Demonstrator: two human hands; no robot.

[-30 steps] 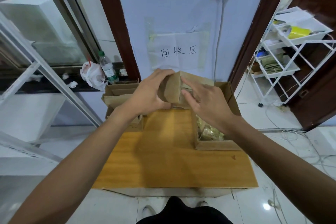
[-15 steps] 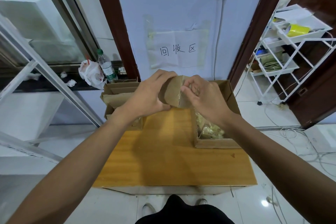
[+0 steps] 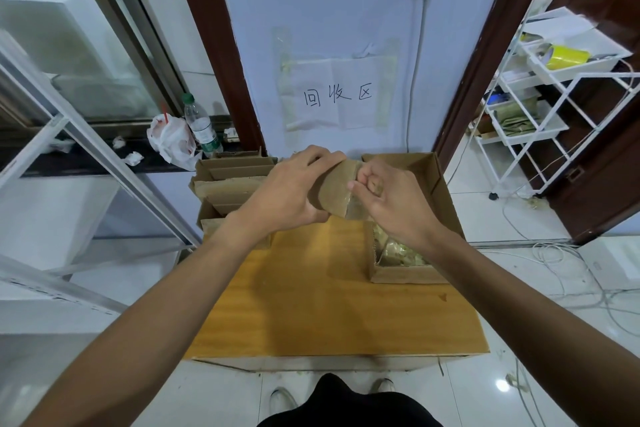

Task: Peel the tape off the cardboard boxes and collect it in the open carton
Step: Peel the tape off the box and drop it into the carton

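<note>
A small brown cardboard box (image 3: 334,189) is held above the far edge of the wooden table (image 3: 332,302). My left hand (image 3: 289,194) grips its left side. My right hand (image 3: 391,199) pinches a strip of clear tape (image 3: 355,208) at the box's right edge, fingers curled shut on it. Below my right hand, on the table's right side, stands the open carton (image 3: 405,276) with crumpled yellowish tape (image 3: 398,251) inside.
A stack of flattened cardboard boxes (image 3: 230,180) sits at the table's back left. A paper sign is taped to the wall behind. A water bottle (image 3: 201,126) and plastic bag rest on the left ledge. A white wire rack (image 3: 540,97) stands right, cables on the floor.
My right hand went from lying flat on the box to a closed pinch on the tape at its right edge, and a stretch of clear tape now shows lifted from the cardboard.
</note>
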